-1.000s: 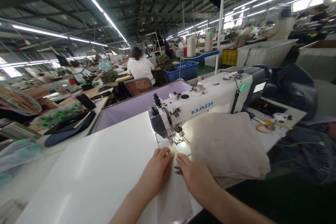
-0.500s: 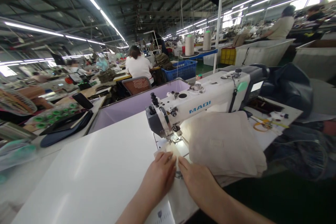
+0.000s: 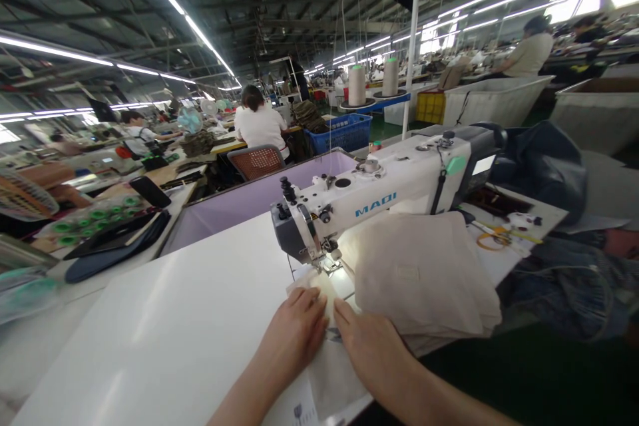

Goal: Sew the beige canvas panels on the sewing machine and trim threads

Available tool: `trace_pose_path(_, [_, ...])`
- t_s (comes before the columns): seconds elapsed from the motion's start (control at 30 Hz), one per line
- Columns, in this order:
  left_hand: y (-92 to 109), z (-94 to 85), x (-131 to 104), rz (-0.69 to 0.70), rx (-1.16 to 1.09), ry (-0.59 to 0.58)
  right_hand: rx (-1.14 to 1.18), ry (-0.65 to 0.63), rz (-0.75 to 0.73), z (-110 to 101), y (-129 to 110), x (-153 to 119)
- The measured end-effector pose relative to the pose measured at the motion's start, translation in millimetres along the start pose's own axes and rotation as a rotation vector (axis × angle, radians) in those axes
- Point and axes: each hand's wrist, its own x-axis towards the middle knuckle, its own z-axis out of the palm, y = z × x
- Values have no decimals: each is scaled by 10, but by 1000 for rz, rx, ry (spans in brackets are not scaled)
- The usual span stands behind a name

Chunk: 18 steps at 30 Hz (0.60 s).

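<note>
My left hand (image 3: 294, 336) and my right hand (image 3: 372, 346) lie flat, side by side, on a pale piece of fabric (image 3: 332, 369) on the white table (image 3: 164, 319). Their fingertips point at the presser foot (image 3: 329, 265) of a white sewing machine (image 3: 384, 196), a short way in front of it. The fabric runs from under the foot back towards me, past the table's near edge. Neither hand grips anything; the fingers press down, held together.
A stack of beige fabric pieces (image 3: 424, 276) lies right of my hands under the machine arm. Scissors and small tools (image 3: 499, 236) sit further right. A lilac bin (image 3: 249, 200) stands behind the table. Other people sit at workstations beyond.
Both hands and the fabric have stayed in front of the presser foot; the fabric has slid slightly forward under the foot. The view has shifted a little to the right.
</note>
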Motion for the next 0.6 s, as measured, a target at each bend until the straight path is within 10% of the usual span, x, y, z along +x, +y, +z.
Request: trace_pose_path(0.6, [-283, -63, 201, -47, 48, -50, -2, -67, 6, -196, 44, 339])
